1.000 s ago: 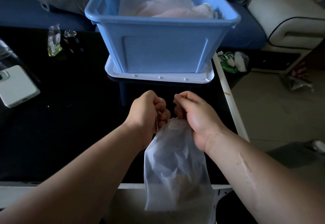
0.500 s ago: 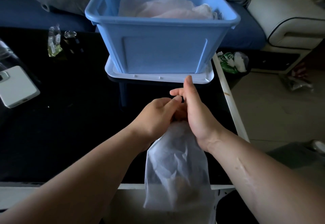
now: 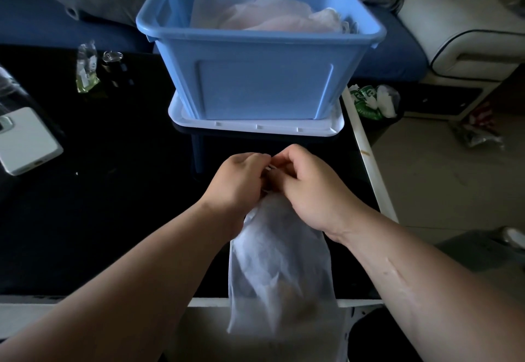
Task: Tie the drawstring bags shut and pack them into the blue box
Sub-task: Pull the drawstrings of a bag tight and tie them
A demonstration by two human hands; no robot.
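Pinching bag (image 3: 279,265) neck: left hand (image 3: 237,182), right hand (image 3: 312,188), both curled | drawstring (image 3: 270,167) mostly hidden | contents unclear

Left forearm (image 3: 127,276): shown bare along whole visible length, broad, smooth. Right forearm (image 3: 426,282): shown bare likewise. Long thin line (image 3: 393,269) is seen along upper side of right forearm, running lengthwise, few small dots beside it. Left hand (image 3: 238,180) and right hand (image 3: 309,191): bare, knuckles rounded, nails cut short where seen. Dark rounded shape (image 3: 377,336) under right forearm: perhaps clothed knee, not resolved in dim light.
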